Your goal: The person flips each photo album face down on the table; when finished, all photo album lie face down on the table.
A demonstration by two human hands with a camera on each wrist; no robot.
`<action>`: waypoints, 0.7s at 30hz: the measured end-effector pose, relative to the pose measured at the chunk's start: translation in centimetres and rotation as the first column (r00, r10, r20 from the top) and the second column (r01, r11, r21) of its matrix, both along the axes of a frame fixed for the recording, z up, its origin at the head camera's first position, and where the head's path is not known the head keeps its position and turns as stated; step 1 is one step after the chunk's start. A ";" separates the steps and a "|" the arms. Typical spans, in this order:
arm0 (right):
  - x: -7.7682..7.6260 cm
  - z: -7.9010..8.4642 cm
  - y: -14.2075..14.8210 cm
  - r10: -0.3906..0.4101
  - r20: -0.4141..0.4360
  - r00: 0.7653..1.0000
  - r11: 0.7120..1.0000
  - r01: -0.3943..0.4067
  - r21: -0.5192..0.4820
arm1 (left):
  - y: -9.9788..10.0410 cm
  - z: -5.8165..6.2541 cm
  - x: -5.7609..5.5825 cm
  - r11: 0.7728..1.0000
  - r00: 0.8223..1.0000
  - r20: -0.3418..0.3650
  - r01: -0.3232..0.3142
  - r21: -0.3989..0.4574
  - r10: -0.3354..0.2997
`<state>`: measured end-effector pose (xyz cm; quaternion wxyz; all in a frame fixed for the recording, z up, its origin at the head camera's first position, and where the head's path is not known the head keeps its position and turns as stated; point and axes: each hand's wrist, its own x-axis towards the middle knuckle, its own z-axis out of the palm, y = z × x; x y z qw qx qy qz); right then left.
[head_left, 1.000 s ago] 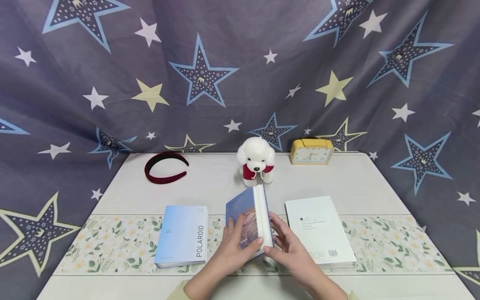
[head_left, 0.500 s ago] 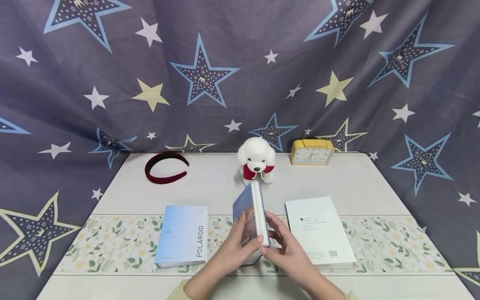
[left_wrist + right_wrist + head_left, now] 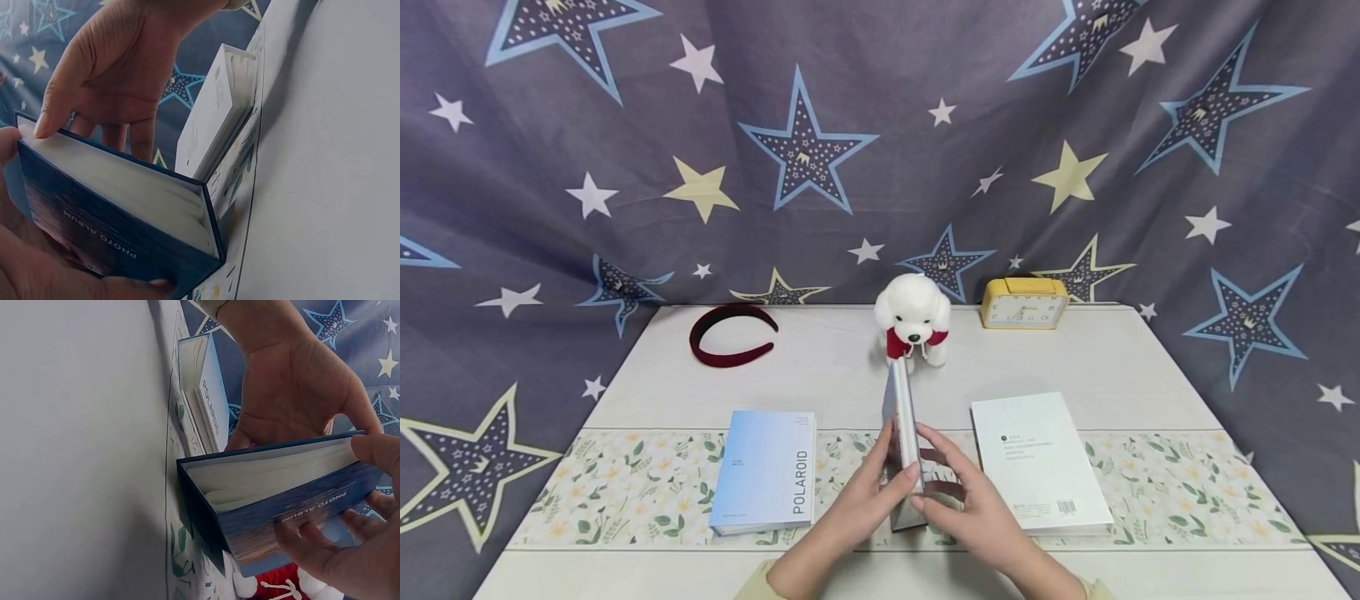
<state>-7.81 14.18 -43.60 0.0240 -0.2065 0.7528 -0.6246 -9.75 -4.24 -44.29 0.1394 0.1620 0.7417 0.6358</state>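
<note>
A blue photo album (image 3: pixel 904 417) stands on edge between my hands, its white page edges (image 3: pixel 119 181) facing up. My left hand (image 3: pixel 868 496) holds it from the left, fingers on the cover and thumb up at the pages. From the right, my right hand (image 3: pixel 966 500) grips the opposite cover, its thumb at the top edge near the front. Lettering reading PHOTO ALBUM (image 3: pixel 315 509) shows on the cover in the right wrist view. In the head view the far end of the album overlaps a white plush dog (image 3: pixel 913 312) in a red top.
A pale blue POLAROID album (image 3: pixel 763 471) lies left of my hands, and a white album (image 3: pixel 1041 462) lies right. Farther back are a dark red headband (image 3: pixel 707 342) and a yellow clock (image 3: pixel 1024 304). A star-patterned curtain (image 3: pixel 880 108) hangs behind the table.
The photo album has turned from leaning, with its left cover showing, to nearly upright, its page edges now topmost. Both hands have shifted slightly with it, still holding it.
</note>
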 end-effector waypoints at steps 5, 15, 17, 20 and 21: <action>0.0 -0.2 0.1 0.027 -0.090 0.996 0.999 -0.024 0.031 | -0.1 -0.1 0.0 1.000 1.000 0.000 0.010 0.017 -0.010; 0.1 -0.3 0.0 0.045 -0.152 0.987 0.986 -0.019 0.166 | -0.3 -0.2 -0.1 0.996 1.000 0.025 -0.006 0.087 0.004; 0.1 -0.4 0.1 0.048 -0.137 0.989 0.981 -0.021 0.191 | -0.4 -0.2 -0.1 0.995 0.999 0.034 -0.022 0.093 0.019; 0.0 -0.6 0.2 0.052 -0.102 0.993 0.972 -0.027 0.232 | -0.6 -0.1 -0.1 0.992 0.999 0.039 -0.037 0.119 0.033; 0.0 -0.7 0.2 0.053 -0.094 0.994 0.969 -0.029 0.245 | -0.7 -0.1 -0.1 0.991 0.998 0.041 -0.042 0.129 0.037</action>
